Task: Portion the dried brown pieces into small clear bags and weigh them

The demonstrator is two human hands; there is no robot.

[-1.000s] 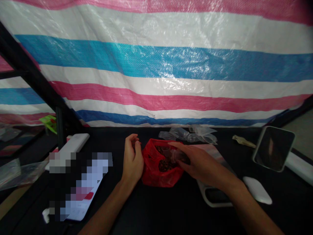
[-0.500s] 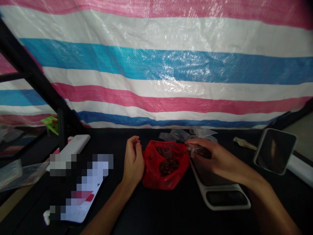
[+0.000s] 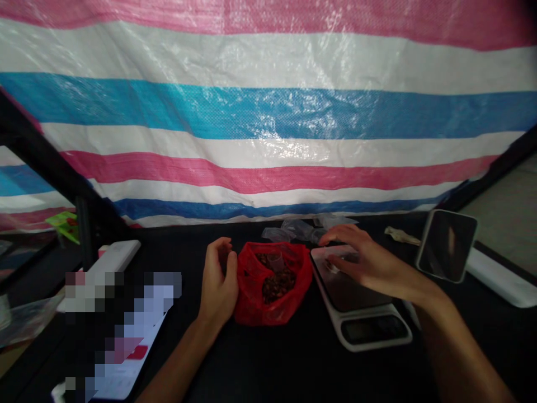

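- While the digital scale stands right of the red plastic bag of brown pieces, its long axis runs away, slightly left.
- Left hand, loosely curled, holds nothing beside the bag.
- Right hand, palm down, arches over the scale from the right: grip spread, small clear packet by its thumb, contact unclear.

We count one left hand, one right hand, one red plastic bag, one clear cup inside it, one digital scale, one smartphone. We log several clear plastic pouches, overlapping, number unresolved; brown pieces too small to count.
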